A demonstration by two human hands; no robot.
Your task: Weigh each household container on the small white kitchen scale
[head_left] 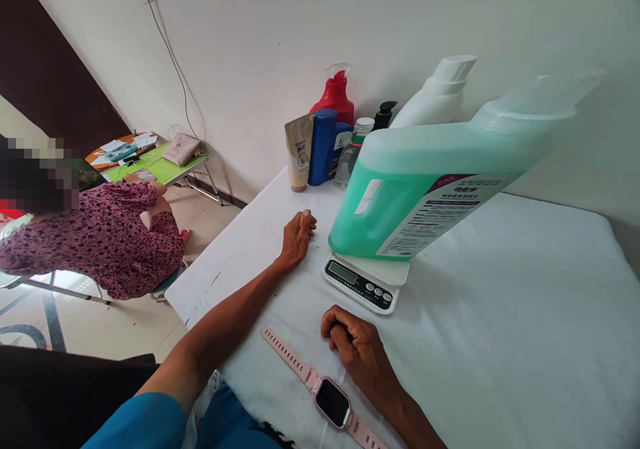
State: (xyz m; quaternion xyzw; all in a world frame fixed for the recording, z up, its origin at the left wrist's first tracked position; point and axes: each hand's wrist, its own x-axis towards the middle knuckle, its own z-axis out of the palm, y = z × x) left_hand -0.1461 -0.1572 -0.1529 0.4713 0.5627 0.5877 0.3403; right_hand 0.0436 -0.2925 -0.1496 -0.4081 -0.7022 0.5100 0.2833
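Closest to the wearer, a pink smartwatch [333, 402] is lying strap-out on the white table cover [500, 322], its screen dark, just beside the right forearm. The right hand [356, 349] is resting just past it with its fingers loosely curled to a narrow shape; their inner side is falling into shadow, so I cannot tell whether it is holding anything. A little farther on, the left hand [297, 236] is resting on its edge, thumb uppermost and fingers bent inward; its palm is facing away, so its grip I cannot tell either. Just beyond the right hand, a white kitchen scale [367, 279] is sitting with its display and buttons facing the wearer, and a large jug of green liquid [400, 196] is standing on its plate, its label showing. Behind the jug and to its left, a tan tube [299, 152], a blue bottle [323, 148], a clear bottle [349, 159], a red bottle [335, 99], a black pump top [385, 114] and a white bottle [433, 106] are standing near the wall. Well apart on the left, a person in a patterned purple outfit [115, 242] is sitting at a green table [173, 171], where a pink pouch [181, 149] is lying.
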